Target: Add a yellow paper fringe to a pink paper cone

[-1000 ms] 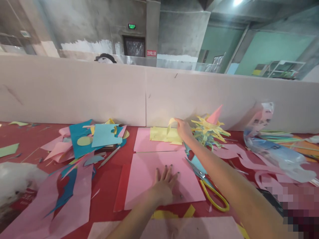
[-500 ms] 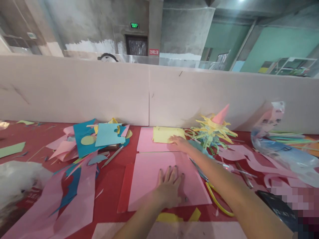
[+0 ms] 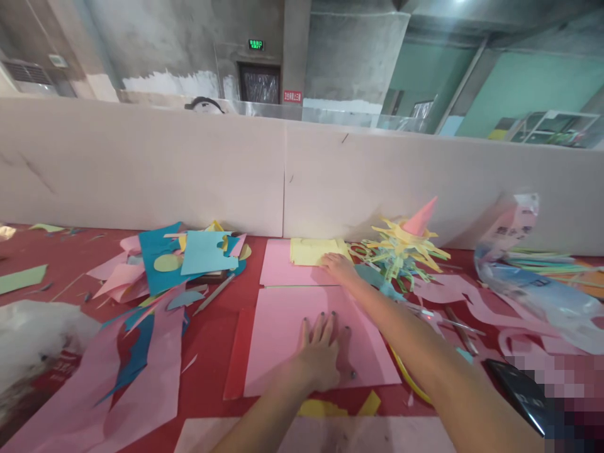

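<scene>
My left hand [image 3: 321, 355] lies with fingers spread on a large pink paper sheet [image 3: 278, 327], pressing it to the red tabletop. Farther back, my right hand [image 3: 338, 268] rests flat, fingertips at the lower right of a yellow paper piece [image 3: 311, 251]. That piece lies on another pink sheet [image 3: 276, 267], whose near edge borders the large one. Beneath the large sheet's left side a red strip [image 3: 238, 352] shows. A yellow looped handle [image 3: 409, 377] is partly hidden by my right forearm.
Pink and blue paper scraps [image 3: 160, 352] spread at the left, near a white plastic bag [image 3: 40, 340]. Behind my right arm stands a paper craft with a pink cone [image 3: 419, 219]. A phone [image 3: 516, 390] lies at the right; a white partition [image 3: 189, 163] runs behind.
My right forearm has shifted slightly left and now hides the scissor blades and more of the yellow handle. Both hands stay in nearly the same places.
</scene>
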